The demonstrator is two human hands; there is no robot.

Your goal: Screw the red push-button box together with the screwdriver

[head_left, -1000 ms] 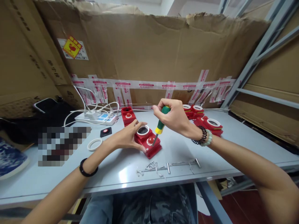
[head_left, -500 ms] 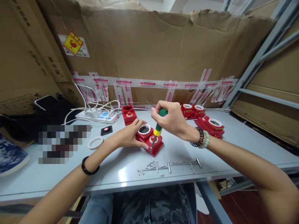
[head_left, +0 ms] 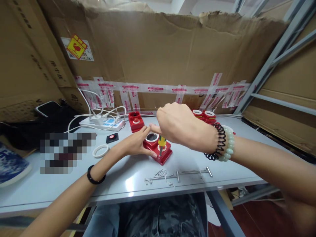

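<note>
At the middle of the table (head_left: pixel 195 161), my left hand (head_left: pixel 135 144) clasps the red box (head_left: pixel 167 155) while my right hand (head_left: pixel 181 126), now rolled knuckles-up, grips the screwdriver (head_left: pixel 162 142) over its near end, apparently turning it.

I've got the bare left hand (head_left: pixel 135 144) low, thumb (head_left: pixel 149 153) spread from fingers (head_left: pixel 142 132) in a wide grip, left forearm (head_left: pixel 66 202) slanting up from lower left. Bare right hand (head_left: pixel 179 123) sits higher, curled, knuckles up, right forearm (head_left: pixel 266 154) entering from the right.
</note>
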